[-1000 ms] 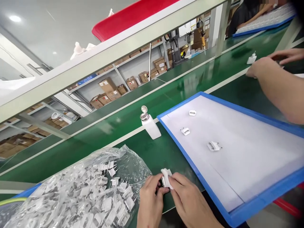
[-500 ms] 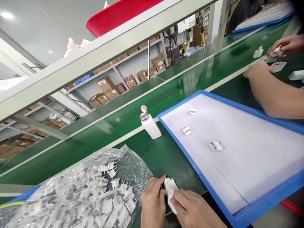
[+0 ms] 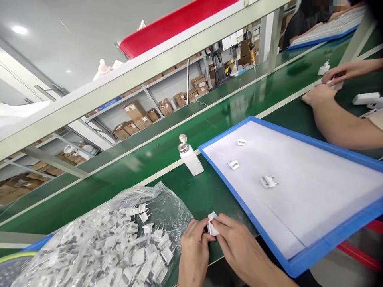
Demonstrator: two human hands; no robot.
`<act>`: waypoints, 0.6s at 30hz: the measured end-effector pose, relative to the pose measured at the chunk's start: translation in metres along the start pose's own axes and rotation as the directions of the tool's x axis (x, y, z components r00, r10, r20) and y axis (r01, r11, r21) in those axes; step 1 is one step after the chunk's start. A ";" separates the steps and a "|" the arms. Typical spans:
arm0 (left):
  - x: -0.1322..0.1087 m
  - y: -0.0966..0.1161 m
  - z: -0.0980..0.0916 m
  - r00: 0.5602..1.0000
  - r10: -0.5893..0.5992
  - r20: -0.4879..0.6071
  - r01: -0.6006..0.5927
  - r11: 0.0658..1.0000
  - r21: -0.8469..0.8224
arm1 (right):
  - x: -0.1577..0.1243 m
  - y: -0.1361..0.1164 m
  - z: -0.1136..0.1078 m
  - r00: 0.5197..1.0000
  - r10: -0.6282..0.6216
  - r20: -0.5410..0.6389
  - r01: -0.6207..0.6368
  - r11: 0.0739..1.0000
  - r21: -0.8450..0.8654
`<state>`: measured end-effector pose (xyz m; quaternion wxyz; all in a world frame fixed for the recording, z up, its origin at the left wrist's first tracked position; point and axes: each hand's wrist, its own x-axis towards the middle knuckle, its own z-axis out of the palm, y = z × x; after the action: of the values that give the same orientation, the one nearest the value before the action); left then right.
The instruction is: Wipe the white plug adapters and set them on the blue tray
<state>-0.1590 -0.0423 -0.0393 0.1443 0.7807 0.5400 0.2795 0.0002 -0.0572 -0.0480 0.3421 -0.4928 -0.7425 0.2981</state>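
Note:
My left hand (image 3: 194, 247) and my right hand (image 3: 239, 247) meet at the bottom centre, both pinched on one small white plug part (image 3: 212, 227) with what looks like a white cloth around it. Just left of them lies a clear plastic bag (image 3: 107, 243) heaped with several of the same white plug parts. To the right lies a blue-rimmed tray (image 3: 221, 183) with a white liner. Three white plug parts rest on it, the nearest one (image 3: 268, 181) with its pins showing.
A white pump bottle (image 3: 189, 156) stands on the green conveyor belt (image 3: 149, 159) beside the tray's far corner. Another person's hands (image 3: 332, 85) handle white parts at the upper right. A metal frame rail crosses overhead; shelves of cardboard boxes stand behind.
My hands stayed together on the plug part, turning it and the cloth slightly. The other person's hands shifted among the white parts at the upper right.

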 end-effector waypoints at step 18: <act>-0.019 0.011 0.003 0.867 -0.489 0.097 0.399 0.565 -0.722 | -0.065 -0.008 0.022 0.915 0.361 -0.182 -0.210 0.809 0.549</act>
<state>-0.1544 -0.0637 -0.0412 0.4734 0.4807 0.5716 0.4670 -0.0035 -0.1234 -0.0685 0.5134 -0.5258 -0.4954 0.4631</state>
